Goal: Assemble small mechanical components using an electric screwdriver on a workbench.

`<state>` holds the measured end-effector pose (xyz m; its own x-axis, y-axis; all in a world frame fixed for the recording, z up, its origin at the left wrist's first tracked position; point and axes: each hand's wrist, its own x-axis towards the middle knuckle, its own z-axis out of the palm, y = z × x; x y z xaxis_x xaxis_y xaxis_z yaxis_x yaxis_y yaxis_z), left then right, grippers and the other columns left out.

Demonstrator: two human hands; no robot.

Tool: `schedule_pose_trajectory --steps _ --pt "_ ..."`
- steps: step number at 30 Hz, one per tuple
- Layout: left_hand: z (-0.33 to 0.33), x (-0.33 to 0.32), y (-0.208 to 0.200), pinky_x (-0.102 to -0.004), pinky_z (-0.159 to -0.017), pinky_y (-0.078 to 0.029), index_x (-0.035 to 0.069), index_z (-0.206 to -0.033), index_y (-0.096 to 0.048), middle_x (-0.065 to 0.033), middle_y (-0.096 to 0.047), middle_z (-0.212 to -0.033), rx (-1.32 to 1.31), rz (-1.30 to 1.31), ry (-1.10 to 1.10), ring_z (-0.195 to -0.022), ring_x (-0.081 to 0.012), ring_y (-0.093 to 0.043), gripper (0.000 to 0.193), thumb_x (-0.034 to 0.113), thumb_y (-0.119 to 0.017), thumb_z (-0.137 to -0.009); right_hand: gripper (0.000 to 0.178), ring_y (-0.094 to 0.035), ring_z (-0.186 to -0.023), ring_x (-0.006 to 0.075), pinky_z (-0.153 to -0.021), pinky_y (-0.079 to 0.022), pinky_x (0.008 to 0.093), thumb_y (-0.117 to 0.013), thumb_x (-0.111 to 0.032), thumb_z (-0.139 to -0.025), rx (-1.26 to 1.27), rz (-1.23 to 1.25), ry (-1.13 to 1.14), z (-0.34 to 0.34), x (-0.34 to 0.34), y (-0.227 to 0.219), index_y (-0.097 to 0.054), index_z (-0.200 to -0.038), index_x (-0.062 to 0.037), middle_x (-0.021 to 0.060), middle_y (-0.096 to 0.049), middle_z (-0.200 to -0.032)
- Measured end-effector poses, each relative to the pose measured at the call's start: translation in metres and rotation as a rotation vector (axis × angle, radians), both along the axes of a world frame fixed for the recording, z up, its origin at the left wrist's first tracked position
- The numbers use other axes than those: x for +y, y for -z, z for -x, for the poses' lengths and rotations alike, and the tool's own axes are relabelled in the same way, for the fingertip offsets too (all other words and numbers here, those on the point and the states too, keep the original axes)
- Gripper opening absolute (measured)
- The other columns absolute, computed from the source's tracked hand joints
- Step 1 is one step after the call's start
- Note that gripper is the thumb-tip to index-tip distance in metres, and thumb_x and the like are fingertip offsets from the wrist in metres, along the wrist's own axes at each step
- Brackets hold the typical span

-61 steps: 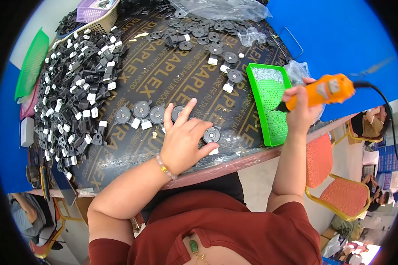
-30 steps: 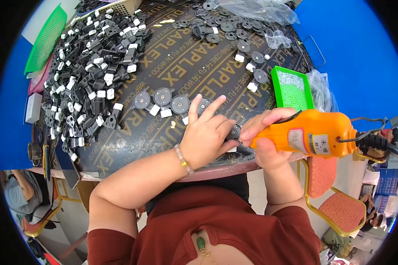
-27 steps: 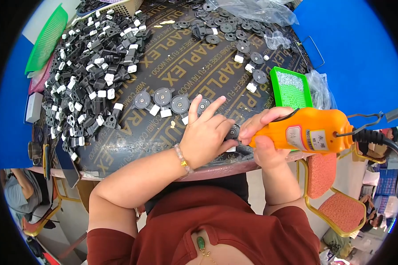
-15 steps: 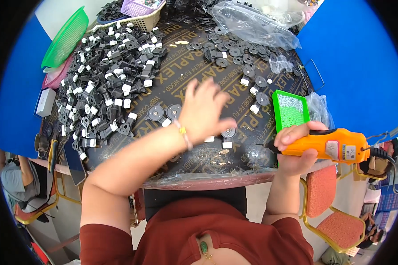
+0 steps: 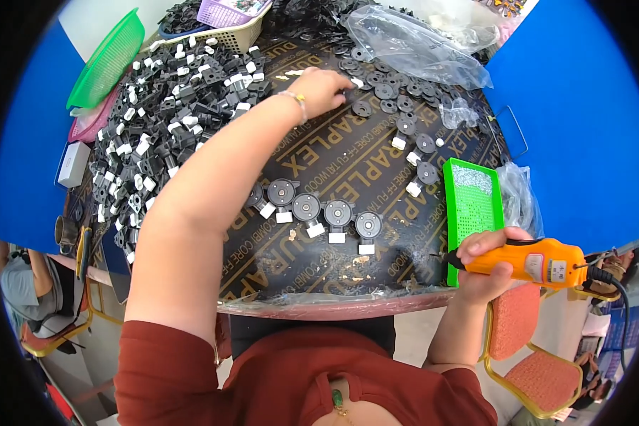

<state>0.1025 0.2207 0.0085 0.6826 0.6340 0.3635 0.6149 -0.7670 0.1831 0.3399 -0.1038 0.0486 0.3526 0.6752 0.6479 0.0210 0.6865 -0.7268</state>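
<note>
My right hand [image 5: 484, 268] is wrapped round an orange electric screwdriver [image 5: 522, 263], its black nose and thin bit pointing left over the near right of the table. My left hand [image 5: 323, 92] reaches far over the table, fingers curled down at the left edge of a pile of black discs [image 5: 387, 91]. A white block [image 5: 357, 83] shows right at its fingertips; whatever else they pinch is hidden. Below that arm, several round black assemblies with white ends [image 5: 337, 213] lie in a slanting row; the leftmost is partly covered by my forearm.
A heap of black parts with white ends [image 5: 184, 106] fills the left side. Beside the screwdriver lies a green tray [image 5: 453, 213] holding small silvery pieces. Clear plastic bags [image 5: 419, 42] lie behind the discs. Baskets [image 5: 110, 57] stand at the far left. A cord [image 5: 621, 291] trails from the screwdriver.
My left hand has moved from above the row of assemblies away to the disc pile, and its spread fingers have curled. The screwdriver has shifted slightly nearer me. More of the row now shows.
</note>
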Motion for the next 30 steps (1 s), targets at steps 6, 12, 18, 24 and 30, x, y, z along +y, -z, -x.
schedule_pose_trajectory --steps 6,12,18,24,30 --pt "0.032 -0.028 -0.018 -0.0314 -0.078 -0.054 0.0 -0.103 -0.072 -0.0095 -0.073 -0.09 -0.545 0.642 -0.164 -0.082 -0.0172 -0.069 0.022 0.012 -0.06 -0.089 0.062 -0.054 -0.05 0.0185 -0.045 -0.046 0.0284 -0.07 -0.047 -0.09 -0.03 -0.008 0.044 -0.006 -0.003 0.001 -0.043 -0.122 -0.0024 0.0125 -0.06 -0.069" --pt "0.026 -0.072 -0.015 -0.0389 -0.109 -0.042 0.007 -0.119 -0.066 -0.0159 -0.058 -0.131 -0.144 0.387 0.177 -0.123 -0.0319 -0.055 0.037 0.01 -0.064 -0.082 0.061 -0.054 -0.052 0.0182 -0.046 -0.047 0.0284 -0.069 -0.046 -0.091 -0.026 0.003 -0.014 0.0 -0.004 0.004 -0.042 -0.122 -0.0018 0.0135 -0.061 -0.071" --pt "0.003 -0.097 -0.01 -0.0397 -0.111 -0.04 0.011 -0.129 -0.062 -0.0177 -0.05 -0.141 0.002 0.422 0.246 -0.129 -0.0342 -0.05 0.054 0.011 -0.064 -0.075 0.058 -0.054 -0.054 0.0168 -0.046 -0.046 0.0276 -0.067 -0.047 -0.091 -0.036 0.029 -0.008 0.002 -0.007 0.004 -0.044 -0.122 -0.003 0.0107 -0.059 -0.072" --pt "0.006 -0.1 -0.004 -0.0394 -0.113 -0.038 0.011 -0.131 -0.062 -0.0169 -0.048 -0.144 0.13 0.412 0.392 -0.132 -0.0339 -0.047 0.058 0.006 -0.063 -0.073 0.061 -0.055 -0.054 0.0178 -0.049 -0.048 0.0277 -0.07 -0.047 -0.089 -0.033 0.056 0.02 -0.003 -0.009 0.003 -0.043 -0.122 -0.0025 0.0129 -0.062 -0.072" --pt "-0.001 -0.105 -0.018 -0.0402 -0.107 -0.042 0.007 -0.129 -0.061 -0.017 -0.055 -0.129 0.163 0.578 0.302 -0.122 -0.0344 -0.052 0.057 0.005 -0.062 -0.072 0.055 -0.054 -0.055 0.015 -0.048 -0.046 0.0281 -0.065 -0.045 -0.093 -0.125 0.042 0.07 -0.004 -0.004 -0.004 -0.046 -0.122 -0.0024 0.0097 -0.058 -0.072"
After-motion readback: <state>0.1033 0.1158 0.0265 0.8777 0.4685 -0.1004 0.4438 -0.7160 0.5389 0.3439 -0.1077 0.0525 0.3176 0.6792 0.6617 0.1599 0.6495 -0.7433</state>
